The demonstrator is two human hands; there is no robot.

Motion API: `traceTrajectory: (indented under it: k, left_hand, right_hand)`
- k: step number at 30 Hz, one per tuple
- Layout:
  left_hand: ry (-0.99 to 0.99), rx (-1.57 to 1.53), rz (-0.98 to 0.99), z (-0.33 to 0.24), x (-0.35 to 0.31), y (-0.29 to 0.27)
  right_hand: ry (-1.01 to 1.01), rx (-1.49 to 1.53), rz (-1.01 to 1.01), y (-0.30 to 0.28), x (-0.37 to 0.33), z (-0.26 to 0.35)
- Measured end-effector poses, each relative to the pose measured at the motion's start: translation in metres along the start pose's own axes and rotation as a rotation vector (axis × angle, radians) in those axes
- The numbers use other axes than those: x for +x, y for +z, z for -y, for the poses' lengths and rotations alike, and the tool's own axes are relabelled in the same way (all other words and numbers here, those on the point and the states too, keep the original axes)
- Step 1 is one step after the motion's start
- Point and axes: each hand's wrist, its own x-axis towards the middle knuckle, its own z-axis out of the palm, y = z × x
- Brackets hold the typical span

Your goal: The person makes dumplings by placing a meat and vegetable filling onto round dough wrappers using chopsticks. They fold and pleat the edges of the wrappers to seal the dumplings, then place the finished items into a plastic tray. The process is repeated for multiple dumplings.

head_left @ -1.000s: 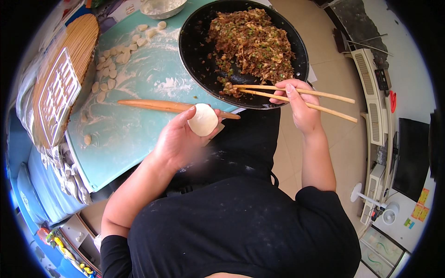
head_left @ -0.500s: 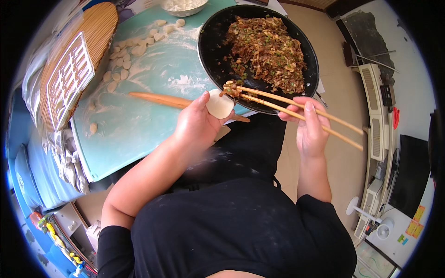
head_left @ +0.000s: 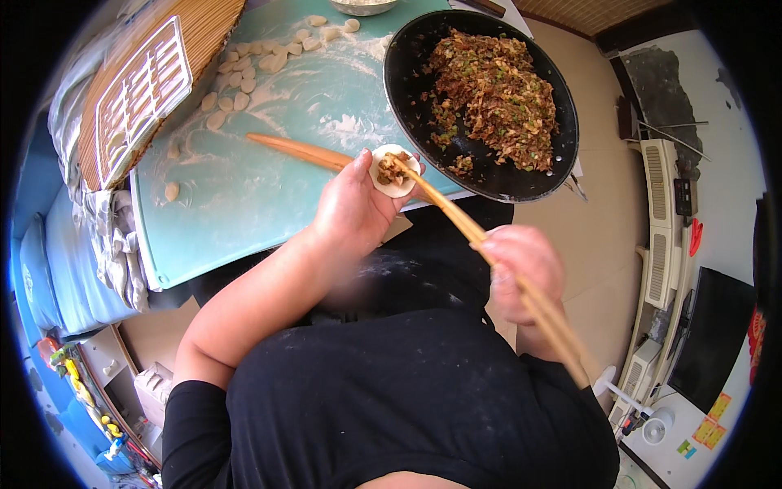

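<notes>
My left hand [head_left: 356, 202] holds a round white dumpling wrapper [head_left: 397, 189], its edge pinched by the thumb. A small heap of brown filling [head_left: 391, 168] lies on the wrapper. My right hand [head_left: 525, 267], a little blurred, grips a pair of wooden chopsticks [head_left: 450, 209]; their tips touch the filling. Beyond my hands stands a black pan [head_left: 399, 90] with a large mound of chopped filling [head_left: 505, 98], green bits mixed through it. Partly behind my left hand, a wooden rolling pin [head_left: 295, 150] rests on the floured mat.
Several small dough pieces [head_left: 273, 61] lie on the green mat [head_left: 244, 212]. At the left, a round reed tray [head_left: 208, 41] carries a white plastic rack [head_left: 142, 102]. A metal bowl [head_left: 362, 6] is at the far edge. Right of the table is tiled floor [head_left: 607, 187].
The chopsticks have carried a clump of filling from the pan's edge onto the wrapper. My right hand has moved nearer to me, and the view has shifted slightly.
</notes>
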Motion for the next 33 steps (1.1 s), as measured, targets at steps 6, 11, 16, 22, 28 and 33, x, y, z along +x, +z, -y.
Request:
traceTrajectory:
  k: [6,11,16,22,28,33]
  left_hand:
    - [-0.041,0.04,0.001,0.0,0.0,0.005]
    - [-0.068,0.088,-0.006,0.002,0.004,0.001]
    - [-0.08,0.118,0.006,0.003,0.008,-0.001]
    - [-0.098,0.137,-0.009,0.004,0.01,0.0]
    - [-0.153,0.107,0.011,0.011,0.011,-0.004]
    - [-0.128,0.102,0.034,0.01,0.007,0.0]
  right_hand:
    - [0.471,0.397,-0.467,-0.027,-0.003,-0.04]
    - [0.622,0.365,-0.396,-0.016,-0.006,-0.081]
    - [0.51,0.239,-0.268,-0.002,-0.001,-0.1]
    - [0.644,0.372,-0.326,-0.006,-0.002,-0.091]
    - [0.682,0.491,-0.366,-0.025,-0.005,-0.059]
    - [0.441,0.483,-0.385,-0.022,-0.007,-0.025]
